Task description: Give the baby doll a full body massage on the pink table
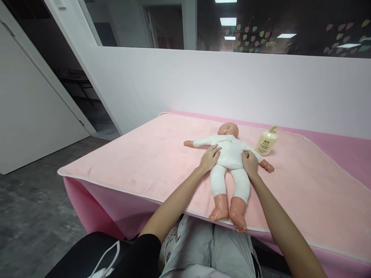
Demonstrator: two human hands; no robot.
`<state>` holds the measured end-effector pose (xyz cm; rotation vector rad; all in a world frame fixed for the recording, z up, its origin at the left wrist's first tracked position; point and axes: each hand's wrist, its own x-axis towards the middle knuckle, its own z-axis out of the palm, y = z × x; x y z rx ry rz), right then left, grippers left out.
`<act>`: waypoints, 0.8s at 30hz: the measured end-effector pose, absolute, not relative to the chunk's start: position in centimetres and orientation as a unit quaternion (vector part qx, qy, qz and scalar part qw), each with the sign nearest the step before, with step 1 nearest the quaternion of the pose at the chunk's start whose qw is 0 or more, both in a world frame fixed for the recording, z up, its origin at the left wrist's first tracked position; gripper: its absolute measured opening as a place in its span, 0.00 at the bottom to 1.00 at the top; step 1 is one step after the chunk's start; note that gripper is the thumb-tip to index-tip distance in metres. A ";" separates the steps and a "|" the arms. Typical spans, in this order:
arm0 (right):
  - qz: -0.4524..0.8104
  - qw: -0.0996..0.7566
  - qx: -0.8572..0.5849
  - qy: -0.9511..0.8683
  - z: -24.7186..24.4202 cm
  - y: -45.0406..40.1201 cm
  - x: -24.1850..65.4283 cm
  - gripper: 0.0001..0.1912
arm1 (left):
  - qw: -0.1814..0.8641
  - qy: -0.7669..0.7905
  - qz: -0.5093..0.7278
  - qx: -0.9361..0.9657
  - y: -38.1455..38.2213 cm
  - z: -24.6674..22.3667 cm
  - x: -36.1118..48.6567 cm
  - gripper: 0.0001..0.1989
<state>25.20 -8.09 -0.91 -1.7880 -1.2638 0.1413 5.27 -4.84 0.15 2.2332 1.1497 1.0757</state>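
Observation:
A baby doll [230,151] in a white long-sleeved top and white leggings lies on its back on a pink blanket [139,154]. Its head points away from me, its arms are spread, and its bare feet reach the table's near edge. My left hand [210,158] rests against the doll's waist on the left, fingers stretched onto the top. On the opposite side, my right hand [249,162] is closed at the doll's waist, fingers curled at the edge of the white top. Its exact grip is partly hidden.
A pale yellow pump bottle [266,142] stands on the blanket beyond the doll's arm on the right. Behind the table runs a white wall [179,83] with a window above. A white door [34,112] is at the left, and a white cable [108,256] lies near my lap.

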 end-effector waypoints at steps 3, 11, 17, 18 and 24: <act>-0.027 0.416 -0.728 -0.544 0.6 -6.6 25.0 0.20 | 0.210 0.412 0.397 0.793 -4.8 0.0 5.4 0.18; 0.064 0.306 -0.766 -0.561 3.0 -1.1 24.5 0.16 | 0.211 0.410 0.404 0.790 -4.3 -0.5 5.4 0.17; 0.078 0.361 -0.743 -0.559 1.2 -4.8 24.9 0.21 | 0.213 0.405 0.405 0.792 -4.5 -0.3 5.5 0.17; 0.081 0.379 -0.738 -0.552 0.6 -5.7 25.0 0.22 | 0.213 0.405 0.406 0.791 -4.5 -0.2 5.5 0.17; 0.093 0.475 -0.698 -0.528 -1.8 -9.2 25.3 0.22 | 0.207 0.403 0.402 0.796 -4.6 0.0 5.4 0.17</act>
